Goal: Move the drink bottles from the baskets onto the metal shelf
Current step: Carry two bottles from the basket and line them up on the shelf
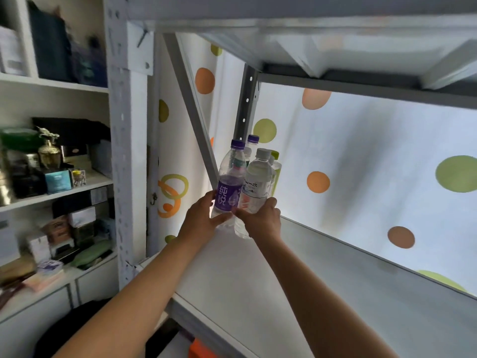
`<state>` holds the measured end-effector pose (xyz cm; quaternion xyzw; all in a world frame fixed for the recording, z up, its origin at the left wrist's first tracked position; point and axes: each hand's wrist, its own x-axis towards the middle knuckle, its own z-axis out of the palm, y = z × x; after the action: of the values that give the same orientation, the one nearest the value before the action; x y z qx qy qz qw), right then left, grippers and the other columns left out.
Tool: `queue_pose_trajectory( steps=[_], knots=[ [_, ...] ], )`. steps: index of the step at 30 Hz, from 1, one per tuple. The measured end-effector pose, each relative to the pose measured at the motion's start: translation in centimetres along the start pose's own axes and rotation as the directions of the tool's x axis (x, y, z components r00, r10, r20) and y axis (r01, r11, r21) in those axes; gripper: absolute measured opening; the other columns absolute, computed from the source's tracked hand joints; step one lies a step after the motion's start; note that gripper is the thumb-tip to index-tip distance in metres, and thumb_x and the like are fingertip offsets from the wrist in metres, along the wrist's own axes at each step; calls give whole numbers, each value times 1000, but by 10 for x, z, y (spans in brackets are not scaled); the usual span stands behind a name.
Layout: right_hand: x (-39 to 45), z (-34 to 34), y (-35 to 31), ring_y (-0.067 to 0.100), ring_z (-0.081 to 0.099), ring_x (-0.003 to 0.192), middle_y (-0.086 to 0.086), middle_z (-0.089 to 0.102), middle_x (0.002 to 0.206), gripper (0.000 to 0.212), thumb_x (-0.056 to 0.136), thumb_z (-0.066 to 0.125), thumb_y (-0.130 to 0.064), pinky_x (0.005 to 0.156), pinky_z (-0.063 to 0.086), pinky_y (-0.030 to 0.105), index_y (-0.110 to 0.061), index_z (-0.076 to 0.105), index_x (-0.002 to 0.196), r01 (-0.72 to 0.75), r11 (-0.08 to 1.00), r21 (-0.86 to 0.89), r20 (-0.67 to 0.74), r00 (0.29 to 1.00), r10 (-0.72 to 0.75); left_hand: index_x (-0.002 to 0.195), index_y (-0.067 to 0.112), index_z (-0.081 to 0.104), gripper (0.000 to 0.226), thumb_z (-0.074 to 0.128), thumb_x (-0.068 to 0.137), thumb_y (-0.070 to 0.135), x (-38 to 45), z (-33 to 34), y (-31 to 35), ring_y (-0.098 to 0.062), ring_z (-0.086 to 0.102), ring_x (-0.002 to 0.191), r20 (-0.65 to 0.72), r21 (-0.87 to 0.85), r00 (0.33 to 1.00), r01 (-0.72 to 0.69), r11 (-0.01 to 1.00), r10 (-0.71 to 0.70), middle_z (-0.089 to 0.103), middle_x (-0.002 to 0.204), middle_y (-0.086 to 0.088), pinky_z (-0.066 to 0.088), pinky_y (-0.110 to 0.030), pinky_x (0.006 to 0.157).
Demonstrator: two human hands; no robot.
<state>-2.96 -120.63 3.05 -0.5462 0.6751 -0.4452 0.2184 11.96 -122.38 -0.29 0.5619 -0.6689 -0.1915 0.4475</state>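
Right now we have both arms stretched out over the metal shelf, toward its far left corner. Our left hand is wrapped around the lower half of the purple-label bottle, thumb on the near side and fingers curled across the front just under the label. Our right hand grips the white-label bottle low on its body, fingers curled round it from the right. The two bottles stand upright and touch each other side by side, and our fingertips nearly meet between them. We cannot tell whether their bases rest on the shelf board or hang just above it, since our hands cover them.

Just behind them, tight in the corner by the grey upright post, stand more bottles: one with a purple cap and a greenish bottle partly hidden behind the white-label one. A spotted curtain with orange and green dots hangs behind the shelf, lit from behind. The upper shelf board runs overhead.

To the left, a white cabinet holds boxes, a gold ornament and other small items on several levels. Below the shelf edge something orange shows, though we cannot make out what it is.
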Motion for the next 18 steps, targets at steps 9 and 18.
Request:
queue_pose_trajectory(
  steps=[9,18],
  knots=[
    [-78,-45,-2,29,58,114,10,60,127,51,88,67,-39,88,45,33,-9,52,127,198,933,-302,93,980,-178,139,21,41,48,56,95,30,-94,-43,37,-21,51,125,38,334,996,-83,939,75,49,142,1,42,-33,101],
    [-234,-20,16,27,52,119,5,56,128,37,98,50,-38,101,37,37,-18,55,129,493,681,-542,303,870,-388,140,19,43,43,48,98,28,-269,-109,17,-16,41,130,94,329,981,-190,925,168,46,143,1,32,-26,104]
  ],
)
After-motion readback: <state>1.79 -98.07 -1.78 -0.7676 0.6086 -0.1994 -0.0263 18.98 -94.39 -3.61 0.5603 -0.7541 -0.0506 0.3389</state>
